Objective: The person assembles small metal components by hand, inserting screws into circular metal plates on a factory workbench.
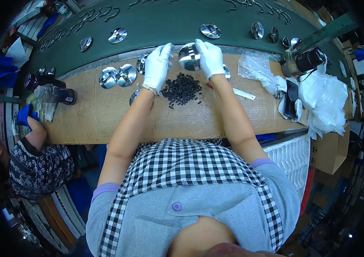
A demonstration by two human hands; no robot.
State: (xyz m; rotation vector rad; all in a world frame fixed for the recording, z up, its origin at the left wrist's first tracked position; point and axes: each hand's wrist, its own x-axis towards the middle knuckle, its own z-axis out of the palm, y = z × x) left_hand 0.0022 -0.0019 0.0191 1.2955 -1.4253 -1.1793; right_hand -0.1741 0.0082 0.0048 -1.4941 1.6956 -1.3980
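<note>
My right hand [210, 59], in a white glove, grips a shiny round metal disc [189, 57] by its right side, with the thumb and fingers on the rim. My left hand [157, 67], also gloved in white, is raised to the left of that disc, apart from it. Its fingers stretch upward and I see nothing between them. Beside its far edge is another chrome disc [141, 64], partly hidden by the glove. Below and between my hands lies a pile of small black cylindrical pieces [182, 89]. Two more polished discs [126, 75] rest together to the left.
A green conveyor belt [164, 26] runs along the far side, carrying discs and curved metal parts. Cardboard [96, 120] covers the bench. At left stands a dark jar [57, 94]; at right are a white ruler [244, 94], clear plastic bags [325, 94] and a phone [291, 99]. Another person sits at left.
</note>
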